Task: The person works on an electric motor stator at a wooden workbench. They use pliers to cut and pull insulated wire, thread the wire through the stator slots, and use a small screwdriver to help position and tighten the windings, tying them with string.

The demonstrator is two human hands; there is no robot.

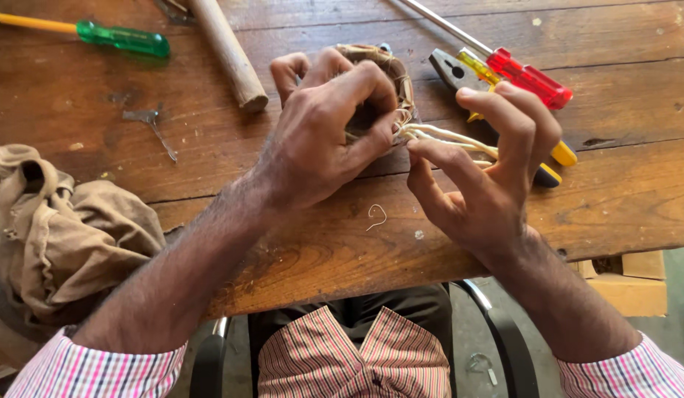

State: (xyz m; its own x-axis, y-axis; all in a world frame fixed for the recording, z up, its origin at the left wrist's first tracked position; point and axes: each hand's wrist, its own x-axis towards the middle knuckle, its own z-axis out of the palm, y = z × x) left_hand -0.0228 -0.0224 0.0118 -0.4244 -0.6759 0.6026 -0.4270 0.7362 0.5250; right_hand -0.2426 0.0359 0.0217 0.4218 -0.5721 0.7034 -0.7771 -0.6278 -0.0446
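My left hand [323,129] is closed around a small round woven cane piece [396,77], held just above the wooden table [84,81]. Most of the piece is hidden by the fingers. My right hand [485,173] pinches pale cane strips [460,140] between thumb and forefinger, right where they leave the woven piece. The other fingers of that hand are spread and raised. The strips run off to the right under the right hand.
Pliers with yellow handles [467,77] and a red-handled screwdriver [526,74] lie behind my right hand. A green-handled screwdriver [120,37] and a wooden handle [227,51] lie at the back left. A brown cloth [58,228] is bunched at the left edge. A small metal piece [154,125] lies nearby.
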